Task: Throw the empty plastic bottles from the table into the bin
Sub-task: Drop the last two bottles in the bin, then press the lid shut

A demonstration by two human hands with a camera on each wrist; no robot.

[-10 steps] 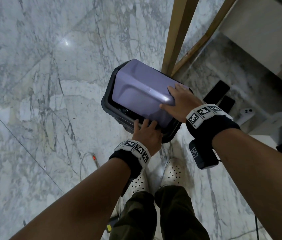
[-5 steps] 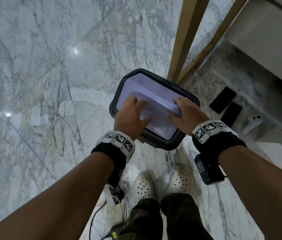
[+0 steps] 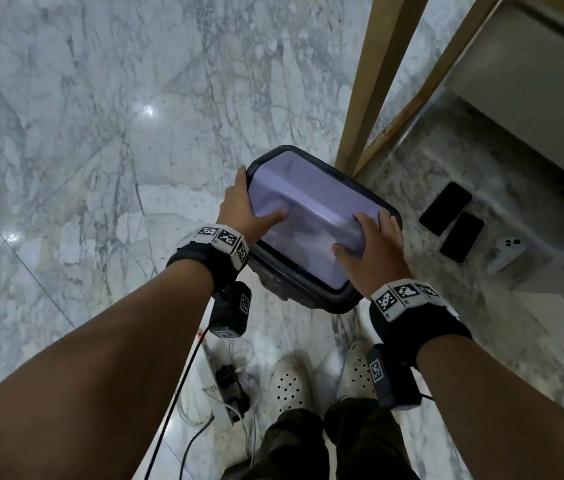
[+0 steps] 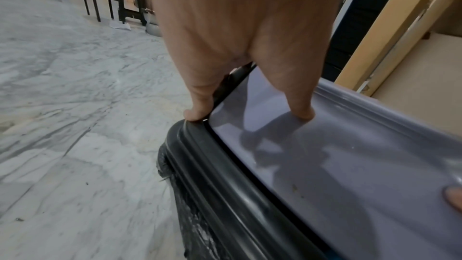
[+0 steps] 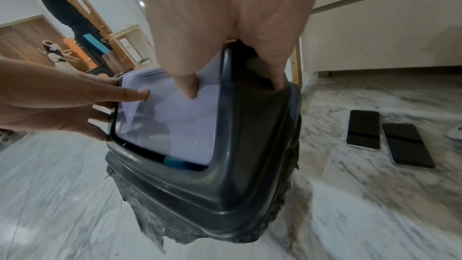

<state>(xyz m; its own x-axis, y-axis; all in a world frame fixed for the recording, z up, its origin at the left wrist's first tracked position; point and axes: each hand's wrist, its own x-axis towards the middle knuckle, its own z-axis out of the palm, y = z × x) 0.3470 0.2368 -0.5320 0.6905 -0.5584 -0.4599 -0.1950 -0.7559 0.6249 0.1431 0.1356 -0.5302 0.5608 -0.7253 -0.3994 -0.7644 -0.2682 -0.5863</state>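
No bottle shows in any view. The bin (image 3: pixel 308 289) stands on the marble floor, dark grey with a black liner and a lavender swing lid (image 3: pixel 308 216). My left hand (image 3: pixel 256 199) is at its left end, thumb flat on the lid and straight fingers along the rim (image 4: pixel 195 135). My right hand (image 3: pixel 367 233) lies over the right end, thumb pressing the lid (image 5: pixel 170 118) and fingers reaching over the rim (image 5: pixel 250 126). Something blue (image 5: pixel 175 162) peeks through the gap under the lid's near edge.
A wooden table leg (image 3: pixel 367 98) rises just behind the bin. Two dark phones (image 3: pixel 445 207) and a white controller (image 3: pixel 507 251) lie on the floor to the right. A power strip with cables (image 3: pixel 228 386) sits beside my white shoes (image 3: pixel 287 382).
The lid was tipped up a second ago and now sits level in the rim. My left hand went from the near rim onto the lid, then to the left end.
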